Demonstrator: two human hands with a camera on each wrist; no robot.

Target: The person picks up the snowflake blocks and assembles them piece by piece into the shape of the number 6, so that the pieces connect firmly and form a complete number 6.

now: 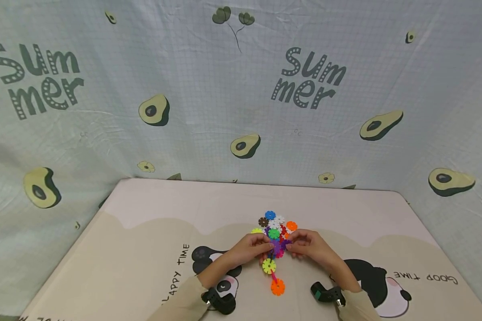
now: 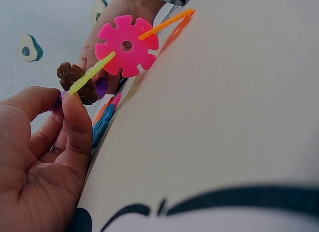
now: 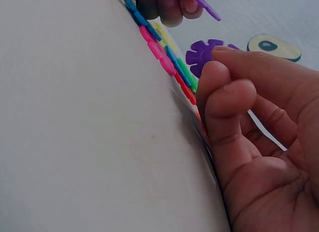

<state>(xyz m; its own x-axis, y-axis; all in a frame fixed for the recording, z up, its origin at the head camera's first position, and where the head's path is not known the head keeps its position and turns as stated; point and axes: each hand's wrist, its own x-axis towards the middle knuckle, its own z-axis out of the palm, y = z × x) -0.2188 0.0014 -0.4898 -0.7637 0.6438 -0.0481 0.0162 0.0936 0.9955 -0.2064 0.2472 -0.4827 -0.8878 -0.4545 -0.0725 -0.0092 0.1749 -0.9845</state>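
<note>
My left hand pinches a chain of linked plastic snowflake discs. A light purple disc is at its upper end, by the fingertips. Further along hang a brown disc, a yellow disc, a pink disc and an orange disc. Between thumb and fingers, my right hand holds a single darker purple disc; the fingertips cover part of it. In the head view the two purple discs overlap, just in front of a pile of loose discs.
Beyond the hands lies the pile, with a blue disc, a brown one, a green one and an orange one among several others. A panda-print cloth covers the table. A patterned curtain hangs behind it.
</note>
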